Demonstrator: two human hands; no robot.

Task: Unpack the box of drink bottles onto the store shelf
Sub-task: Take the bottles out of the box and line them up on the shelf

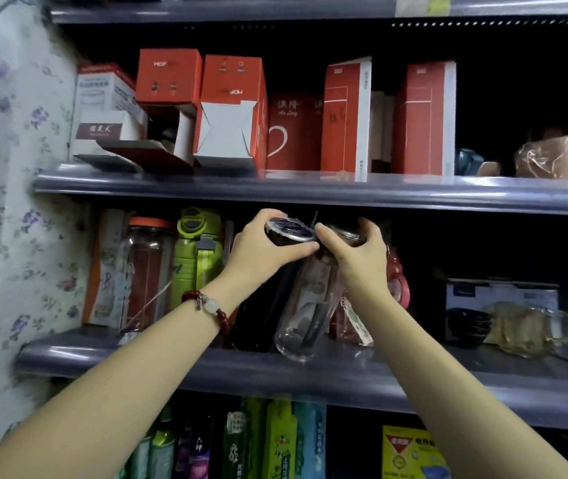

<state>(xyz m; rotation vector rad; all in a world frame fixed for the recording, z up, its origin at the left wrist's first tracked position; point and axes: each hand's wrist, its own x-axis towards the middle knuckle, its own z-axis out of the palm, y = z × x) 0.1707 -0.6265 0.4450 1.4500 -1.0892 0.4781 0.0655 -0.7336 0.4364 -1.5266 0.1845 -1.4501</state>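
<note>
On grey shelf (327,369), two bottles (305,305).

The grey shelf (344,371) carries bottles — a dark bottle (258,316), a clear bottle (306,312), a green bottle (197,250).

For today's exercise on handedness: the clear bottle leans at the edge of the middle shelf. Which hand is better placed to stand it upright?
The right hand. It already grips the top of the clear bottle, which tilts on the middle shelf. The left hand is busy gripping the dark bottle beside it.
</note>
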